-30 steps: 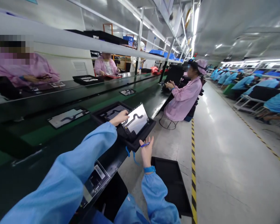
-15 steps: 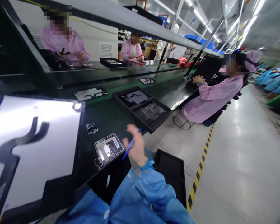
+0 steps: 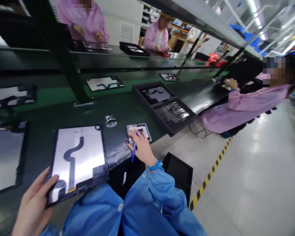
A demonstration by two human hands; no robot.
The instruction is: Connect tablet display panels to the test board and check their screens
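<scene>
My left hand [image 3: 35, 200] grips the lower left corner of a flat display panel [image 3: 88, 164], thumb on top. The panel has a silvery back, a black border and a curved dark flex cable [image 3: 70, 154]. A slim blue pen [image 3: 133, 152] is held in my right hand [image 3: 144, 149], its lower end pointing toward me. The fingertips of that hand lie over a small electronic module [image 3: 146, 131] with a white-edged frame near the bench edge; part of it is hidden beneath them. A shiny clear roll [image 3: 110, 121] sits between panel and module.
On the dark bench [image 3: 123, 105], a black two-part tray [image 3: 135, 88] holds a panel and clear plastic. Other panels [image 3: 104, 83] lie behind and left. A green post [image 3: 61, 52] rises from the bench. Co-workers in pink sit opposite and right. A black bin [image 3: 179, 172] is below.
The display panel has moved away from the camera, and my left hand has come into view on it. My right hand has reached forward onto the module, still with the pen.
</scene>
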